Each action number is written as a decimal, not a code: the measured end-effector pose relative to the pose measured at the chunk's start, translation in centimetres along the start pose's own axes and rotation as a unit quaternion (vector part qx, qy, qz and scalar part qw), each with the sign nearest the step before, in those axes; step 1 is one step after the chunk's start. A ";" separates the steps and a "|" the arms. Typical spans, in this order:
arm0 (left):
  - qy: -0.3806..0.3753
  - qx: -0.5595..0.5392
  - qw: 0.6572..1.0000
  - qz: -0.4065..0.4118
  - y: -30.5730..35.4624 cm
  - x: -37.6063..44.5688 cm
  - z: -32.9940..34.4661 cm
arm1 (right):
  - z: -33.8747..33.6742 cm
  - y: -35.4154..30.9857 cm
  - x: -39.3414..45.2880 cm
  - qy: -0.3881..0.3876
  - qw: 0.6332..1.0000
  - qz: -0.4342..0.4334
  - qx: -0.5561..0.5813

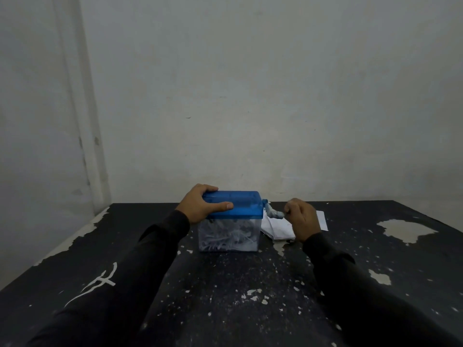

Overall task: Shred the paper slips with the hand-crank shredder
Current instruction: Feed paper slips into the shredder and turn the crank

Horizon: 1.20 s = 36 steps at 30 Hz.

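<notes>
left hand grips shredder lid, frame centre | right hand pinches crank | paper slips on worktop

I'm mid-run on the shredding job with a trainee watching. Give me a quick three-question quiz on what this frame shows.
1. True or false: the left hand rests flat on the table, away from the shredder.
2. Which does the right hand hold? A) a paper slip B) the crank handle C) the blue lid
3. Fill in: the unshredded paper slips lie on the table to the shredder's ____ side.

Key:
1. False; it grips the lid's left end.
2. B; its fingers curl round the handle's end.
3. Right, under the crank; the clear bin already holds shreds.
</notes>
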<state>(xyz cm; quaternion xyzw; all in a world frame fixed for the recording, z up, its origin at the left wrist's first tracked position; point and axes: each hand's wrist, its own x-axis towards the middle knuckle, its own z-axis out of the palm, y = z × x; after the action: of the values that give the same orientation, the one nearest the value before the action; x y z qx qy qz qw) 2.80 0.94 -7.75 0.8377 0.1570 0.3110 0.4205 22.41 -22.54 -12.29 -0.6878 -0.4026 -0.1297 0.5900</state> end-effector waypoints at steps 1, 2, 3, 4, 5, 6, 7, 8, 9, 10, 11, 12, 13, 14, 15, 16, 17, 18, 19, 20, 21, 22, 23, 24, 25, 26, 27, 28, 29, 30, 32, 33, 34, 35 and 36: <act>-0.001 -0.003 1.000 -0.002 0.0 0.0 0.1 | -0.6 1.4 0.5 0.012 0.998 0.033 -0.050; -0.001 -0.007 1.000 -0.002 -0.1 0.0 0.1 | -1.3 2.8 0.8 0.019 0.993 0.066 -0.099; 0.000 -0.008 1.000 -0.001 -0.1 0.0 0.1 | -2.0 4.1 0.9 0.016 0.984 0.095 -0.148; 0.001 -0.007 1.000 -0.001 -0.1 0.0 0.1 | -2.6 5.1 0.9 0.003 0.972 0.119 -0.204; 0.002 -0.005 1.000 0.000 -0.1 0.1 0.1 | -3.2 6.0 0.9 -0.017 0.953 0.138 -0.268; 0.002 -0.003 1.000 0.000 -0.2 0.1 0.1 | -3.8 6.8 0.8 -0.045 0.930 0.159 -0.329; 0.001 -0.003 1.000 -0.001 -0.2 0.1 0.1 | -4.3 7.4 0.8 -0.073 0.907 0.183 -0.372; 0.001 -0.003 1.000 -0.001 -0.2 0.1 0.1 | -4.7 7.9 0.8 -0.098 0.889 0.209 -0.395; 0.000 -0.004 1.000 -0.002 -0.2 0.1 0.2 | -5.2 8.4 0.9 -0.121 0.876 0.233 -0.404; -0.001 -0.006 1.000 -0.002 -0.1 0.1 0.2 | -5.6 8.8 1.0 -0.137 0.867 0.253 -0.406; -0.002 -0.007 1.000 -0.003 0.0 0.0 0.2 | -5.8 9.3 1.2 -0.152 0.858 0.270 -0.409; -0.003 -0.007 1.000 -0.003 0.1 0.0 0.1 | -6.0 9.5 1.3 -0.164 0.851 0.284 -0.411; -0.003 -0.005 1.000 -0.002 0.2 -0.1 0.1 | -6.1 9.6 1.5 -0.166 0.847 0.293 -0.411; -0.003 -0.001 1.000 -0.002 0.3 -0.1 0.0 | -6.0 9.7 1.6 -0.158 0.848 0.294 -0.411; -0.003 0.000 1.000 -0.002 0.3 -0.1 0.0 | -6.0 9.6 1.7 -0.140 0.854 0.289 -0.408; -0.004 0.001 1.000 -0.002 0.4 -0.2 0.0 | -6.0 9.5 1.7 -0.119 0.862 0.283 -0.403; -0.003 0.001 1.000 -0.003 0.4 -0.2 0.0 | -6.0 9.5 1.6 -0.101 0.869 0.276 -0.398; -0.002 0.000 1.000 -0.003 0.5 -0.2 0.0 | -5.9 9.4 1.6 -0.092 0.872 0.268 -0.399; -0.002 -0.002 1.000 -0.003 0.5 -0.3 0.1 | -5.9 9.5 1.6 -0.092 0.872 0.264 -0.401; -0.003 -0.004 1.000 -0.003 0.5 -0.3 0.1 | -5.9 9.5 1.7 -0.092 0.871 0.261 -0.405; -0.004 -0.004 1.000 -0.003 0.5 -0.3 0.1 | -5.9 9.7 1.8 -0.091 0.871 0.259 -0.408; -0.004 -0.002 1.000 -0.003 0.5 -0.3 0.1 | -5.8 9.8 1.8 -0.088 0.871 0.257 -0.409; -0.004 -0.001 1.000 -0.003 0.5 -0.3 0.1 | -5.8 9.9 1.9 -0.084 0.873 0.255 -0.407; -0.004 0.000 1.000 -0.004 0.4 -0.3 0.0 | -5.8 10.0 1.8 -0.081 0.876 0.250 -0.405; -0.003 0.000 1.000 -0.005 0.3 -0.3 0.0 | -5.9 10.0 1.7 -0.078 0.878 0.245 -0.405; -0.003 0.001 1.000 -0.005 0.3 -0.2 0.0 | -5.9 9.8 1.6 -0.073 0.880 0.235 -0.407; -0.004 0.002 1.000 -0.004 0.3 -0.2 0.0 | -5.9 9.7 1.5 -0.063 0.883 0.220 -0.409; -0.005 0.002 1.000 -0.004 0.3 -0.2 0.0 | -6.0 9.3 1.3 -0.049 0.892 0.198 -0.404; -0.008 0.002 1.000 -0.003 0.3 -0.2 0.0 | -6.0 9.0 1.3 -0.029 0.906 0.173 -0.385; -0.011 0.005 1.000 -0.003 0.4 -0.2 -0.1 | -5.9 8.5 1.3 -0.009 0.925 0.142 -0.352; -0.025 0.019 1.000 -0.003 0.5 -0.2 -0.3 | -5.5 6.9 1.1 0.030 0.963 0.086 -0.254; -0.033 0.026 0.999 -0.004 0.6 -0.1 -0.4 | -5.1 5.8 1.1 0.048 0.975 0.066 -0.204; -0.042 0.035 0.999 -0.006 0.7 -0.1 -0.5 | -4.7 4.7 1.1 0.062 0.984 0.050 -0.160; -0.049 0.046 0.998 -0.008 0.9 -0.1 -0.5 | -4.3 3.6 1.3 0.070 0.989 0.039 -0.123; -0.053 0.062 0.997 -0.009 1.2 -0.1 -0.6 | -3.8 2.5 1.5 0.075 0.993 0.025 -0.093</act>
<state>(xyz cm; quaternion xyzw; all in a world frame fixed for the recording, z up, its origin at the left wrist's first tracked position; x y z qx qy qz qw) 2.29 0.53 -6.56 0.8759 0.1611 0.2518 0.3787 26.23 -25.37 -12.07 -0.7379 -0.3262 -0.2029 0.5550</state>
